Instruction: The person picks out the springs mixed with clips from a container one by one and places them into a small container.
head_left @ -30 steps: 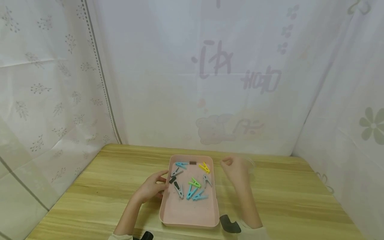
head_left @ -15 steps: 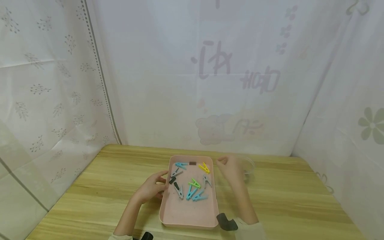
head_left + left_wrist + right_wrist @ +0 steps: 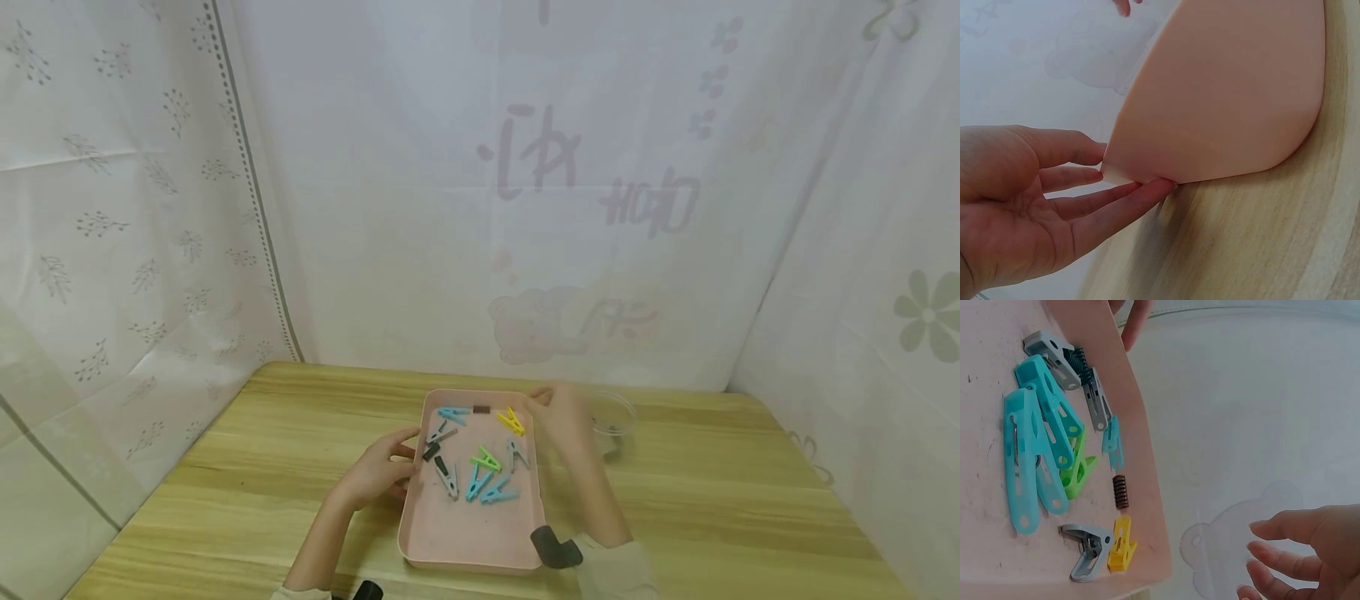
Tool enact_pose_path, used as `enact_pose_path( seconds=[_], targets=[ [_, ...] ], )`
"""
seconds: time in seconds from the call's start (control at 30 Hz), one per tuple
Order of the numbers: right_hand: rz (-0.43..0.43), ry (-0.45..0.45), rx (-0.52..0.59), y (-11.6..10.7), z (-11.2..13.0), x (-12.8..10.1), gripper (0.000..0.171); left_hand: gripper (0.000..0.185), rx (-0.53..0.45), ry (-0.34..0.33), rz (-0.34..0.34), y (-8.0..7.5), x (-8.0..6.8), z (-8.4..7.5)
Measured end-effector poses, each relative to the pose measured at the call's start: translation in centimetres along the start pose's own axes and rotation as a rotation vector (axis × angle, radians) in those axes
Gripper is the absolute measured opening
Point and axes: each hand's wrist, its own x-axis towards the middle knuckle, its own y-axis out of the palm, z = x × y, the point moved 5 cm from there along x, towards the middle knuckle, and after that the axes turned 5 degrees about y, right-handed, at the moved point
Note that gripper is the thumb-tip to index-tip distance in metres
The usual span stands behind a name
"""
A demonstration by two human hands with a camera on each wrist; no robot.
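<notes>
The tray (image 3: 476,533) is set at the middle of the surface (image 3: 720,500). Its left wall is touched by the left hand (image 3: 375,471), fingers extended and spread. At its far right corner, the right hand (image 3: 562,421) is held with fingers loosely bent and apart; nothing is seen gripped. 8 clips (image 3: 478,483) and 3 springs (image 3: 482,409) are contained in the tray; a clear bowl (image 3: 615,432) is placed to the right.
</notes>
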Motion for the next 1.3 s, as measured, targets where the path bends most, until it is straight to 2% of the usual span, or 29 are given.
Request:
enact_pose_path(
  seconds=[0.37, 0.83, 1.3],
  targets=[
    [0.029, -0.023, -0.004, 0.9, 0.6, 0.4, 0.031, 0.066, -0.038, 0.012, 0.019, 0.1, 0.0, -0.1],
    [0.052, 0.007, -0.053, 1.6, 1.2, 0.9, 0.028, 0.065, -0.035, 0.020, 0.019, 0.0, 0.0, -0.2],
    [0.062, -0.044, 0.037, 3.0, 1.5, 1.9, 0.022, 0.065, -0.025, 0.007, 0.003, 0.0, -0.1, 0.0]
  ],
)
